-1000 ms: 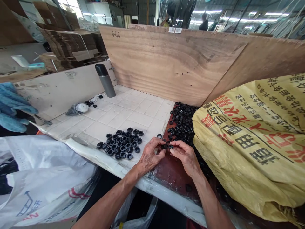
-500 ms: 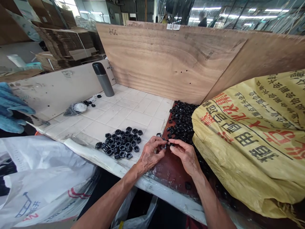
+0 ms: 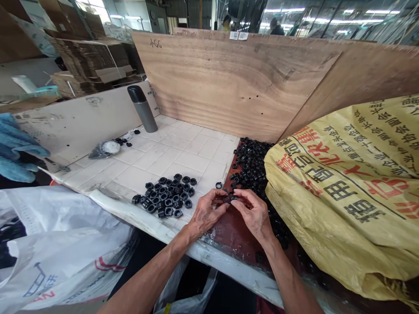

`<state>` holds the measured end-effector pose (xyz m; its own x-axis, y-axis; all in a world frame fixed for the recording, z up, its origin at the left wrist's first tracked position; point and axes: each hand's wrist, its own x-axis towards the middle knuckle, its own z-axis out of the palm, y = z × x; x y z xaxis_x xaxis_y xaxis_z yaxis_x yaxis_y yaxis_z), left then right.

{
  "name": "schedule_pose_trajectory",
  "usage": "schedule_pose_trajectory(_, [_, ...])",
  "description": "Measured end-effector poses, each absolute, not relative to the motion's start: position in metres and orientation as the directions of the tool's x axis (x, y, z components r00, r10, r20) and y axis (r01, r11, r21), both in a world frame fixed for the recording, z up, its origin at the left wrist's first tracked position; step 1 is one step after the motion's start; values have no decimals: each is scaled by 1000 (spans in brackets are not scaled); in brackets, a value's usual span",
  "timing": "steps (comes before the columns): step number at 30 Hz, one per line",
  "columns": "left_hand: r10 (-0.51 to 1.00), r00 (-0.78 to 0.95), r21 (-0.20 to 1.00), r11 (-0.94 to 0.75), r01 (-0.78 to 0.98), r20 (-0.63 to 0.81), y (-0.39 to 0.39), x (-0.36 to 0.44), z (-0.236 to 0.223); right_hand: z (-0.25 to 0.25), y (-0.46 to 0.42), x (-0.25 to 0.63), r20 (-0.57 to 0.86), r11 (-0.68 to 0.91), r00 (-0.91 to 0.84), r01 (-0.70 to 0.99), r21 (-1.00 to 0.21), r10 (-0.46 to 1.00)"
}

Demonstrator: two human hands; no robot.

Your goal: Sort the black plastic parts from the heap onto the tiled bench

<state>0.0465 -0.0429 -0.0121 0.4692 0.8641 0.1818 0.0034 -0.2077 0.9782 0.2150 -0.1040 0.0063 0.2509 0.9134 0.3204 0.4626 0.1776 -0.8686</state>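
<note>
Head view: my left hand [image 3: 207, 212] pinches a black ring [image 3: 226, 199] over the red-brown side of the bench [image 3: 196, 150], thumb and fingertips closed on it; my right hand [image 3: 257, 213] grips a small black part [image 3: 233, 197] just beside it, though I cannot tell whether the two are joined; a cluster of black rings [image 3: 168, 201] lies to my left on the white surface, and a heap of black parts [image 3: 251, 159] spreads beyond my right hand, against the yellow sack [image 3: 314, 235]; that sack carries 猪用配合 in big dark characters, bold red ones above, and smaller lines where I can read 企业; 小GG is handwritten on the wooden board [image 3: 229, 78], whose two white stickers [image 3: 238, 35] are too small to read; the white sack [image 3: 68, 253] at my left shows red and blue print, partly folded away.
</note>
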Motion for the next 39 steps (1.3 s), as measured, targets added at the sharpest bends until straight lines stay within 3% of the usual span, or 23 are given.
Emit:
schedule_pose_trajectory(3, [877,447,983,-183,-26,175,-41,46,-12,4,-104,215,200,75,317,367,-927,927])
schedule_pose_trajectory(6, [884,445,980,-67,-190,147,-39,46,-13,7,-105,213,71,4,282,233,-972,957])
schedule_pose_trajectory(9, [876,464,959,6,-285,132,-39,47,-12,11,-105,211,65,20,259,171,-985,964])
schedule_pose_trajectory(14, [862,487,967,-17,-254,143,-41,49,-8,10,-107,211,51,9,297,143,-990,954])
schedule_pose_trajectory(18, [861,501,931,108,-350,89,-42,51,-8,13,-107,212,135,77,268,217,-973,954])
schedule_pose_trajectory(23, [853,521,969,107,-224,26,-44,49,-5,11,-106,212,261,177,225,337,-925,939])
schedule_pose_trajectory(30, [848,523,961,72,-265,81,-45,52,-14,-3,-105,210,276,142,247,450,-882,929])
schedule_pose_trajectory(35, [863,501,981,41,-189,60,-48,53,-17,-1,-107,209,293,150,236,485,-862,926])
schedule_pose_trajectory(39, [861,508,940,160,-303,18,-47,55,-20,-4,-102,213,437,272,190,553,-788,879])
